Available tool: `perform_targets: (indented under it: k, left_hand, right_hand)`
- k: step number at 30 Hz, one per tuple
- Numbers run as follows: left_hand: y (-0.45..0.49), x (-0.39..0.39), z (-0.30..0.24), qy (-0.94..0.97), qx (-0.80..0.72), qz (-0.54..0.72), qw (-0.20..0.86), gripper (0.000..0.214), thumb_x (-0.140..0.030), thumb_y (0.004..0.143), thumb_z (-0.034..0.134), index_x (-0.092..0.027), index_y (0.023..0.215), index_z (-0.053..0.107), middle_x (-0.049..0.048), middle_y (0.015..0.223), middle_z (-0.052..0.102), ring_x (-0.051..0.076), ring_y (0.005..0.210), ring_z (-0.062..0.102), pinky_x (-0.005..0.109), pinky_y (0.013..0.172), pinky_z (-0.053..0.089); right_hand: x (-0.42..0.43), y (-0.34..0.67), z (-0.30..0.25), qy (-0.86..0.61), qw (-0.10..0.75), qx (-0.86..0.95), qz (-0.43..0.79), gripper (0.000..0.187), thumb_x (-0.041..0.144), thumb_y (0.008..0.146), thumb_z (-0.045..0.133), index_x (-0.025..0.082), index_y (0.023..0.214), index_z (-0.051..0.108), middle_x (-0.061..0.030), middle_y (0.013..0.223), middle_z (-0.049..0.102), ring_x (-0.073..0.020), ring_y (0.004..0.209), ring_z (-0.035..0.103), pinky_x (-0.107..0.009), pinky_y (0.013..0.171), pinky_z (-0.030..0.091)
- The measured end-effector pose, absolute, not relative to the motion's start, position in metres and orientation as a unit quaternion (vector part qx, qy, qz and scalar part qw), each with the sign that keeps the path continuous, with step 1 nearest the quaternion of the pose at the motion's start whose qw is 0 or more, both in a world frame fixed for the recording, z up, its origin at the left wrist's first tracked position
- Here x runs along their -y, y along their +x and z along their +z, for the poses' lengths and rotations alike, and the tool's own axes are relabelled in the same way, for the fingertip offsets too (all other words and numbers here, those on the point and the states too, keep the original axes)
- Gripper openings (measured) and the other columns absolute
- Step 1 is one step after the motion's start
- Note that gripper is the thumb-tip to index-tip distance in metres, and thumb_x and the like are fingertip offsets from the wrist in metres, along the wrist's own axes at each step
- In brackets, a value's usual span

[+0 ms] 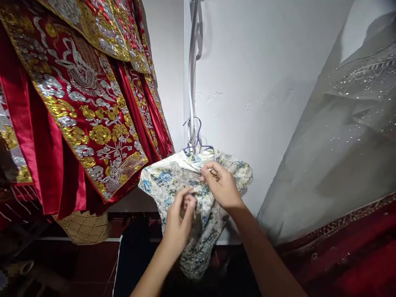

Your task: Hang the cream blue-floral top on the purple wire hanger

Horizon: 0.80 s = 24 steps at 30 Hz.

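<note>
A floral short-sleeved dress (167, 175), cream with blue and yellow flowers, hangs on a thin purple hanger (198, 138) against the wall. At its neckline, my right hand (223, 185) is closed, with thumb and forefinger pinching the pale edge of the collar. My left hand (179, 216) is lower, in front of the dress's chest. Its thumb and forefinger are curved and apart, with nothing visible between them. The other left fingers are partly hidden, and whether that hand touches the cloth is unclear.
A red costume (102, 111) with gold and silver embroidery hangs at the left. A grey sparkling sheer gown (334, 152) is at the right, above dark red fabric (355, 255). A white strap or rail (191, 78) runs down the wall (262, 53) to the hanger.
</note>
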<state>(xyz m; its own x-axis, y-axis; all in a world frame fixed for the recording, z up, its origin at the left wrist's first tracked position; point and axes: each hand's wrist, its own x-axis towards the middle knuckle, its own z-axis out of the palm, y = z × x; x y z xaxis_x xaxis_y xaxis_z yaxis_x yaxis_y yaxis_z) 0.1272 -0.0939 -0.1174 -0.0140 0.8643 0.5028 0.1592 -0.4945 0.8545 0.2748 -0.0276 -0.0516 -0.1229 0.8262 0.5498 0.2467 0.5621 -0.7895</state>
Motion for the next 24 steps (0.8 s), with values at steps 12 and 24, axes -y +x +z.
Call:
perform_targets:
  k: [12, 24]
  left_hand:
    - [0.112, 0.055, -0.024, 0.788, -0.378, 0.48, 0.078, 0.022, -0.031, 0.101, 0.046, -0.019, 0.088, 0.059, 0.0015, 0.082, 0.06, 0.016, 0.076, 0.054, 0.028, 0.071, 0.039]
    - [0.057, 0.044, 0.01, 0.578, -0.326, 0.736, 0.133, 0.015, -0.028, 0.089, 0.062, -0.019, 0.078, 0.059, 0.0001, 0.075, 0.056, 0.014, 0.072, 0.053, 0.025, 0.069, 0.043]
  right_hand:
    - [0.043, 0.272, -0.035, -0.287, 0.599, 0.667, 0.336, 0.017, 0.033, 0.092, 0.06, 0.02, 0.101, 0.063, -0.0029, 0.08, 0.065, -0.0153, 0.074, 0.062, -0.025, 0.065, 0.049]
    - [0.034, 0.254, -0.137, -0.37, 0.593, 0.624, 0.35, 0.011, 0.025, 0.083, 0.057, 0.022, 0.076, 0.05, 0.0023, 0.06, 0.057, -0.0127, 0.054, 0.051, -0.024, 0.05, 0.036]
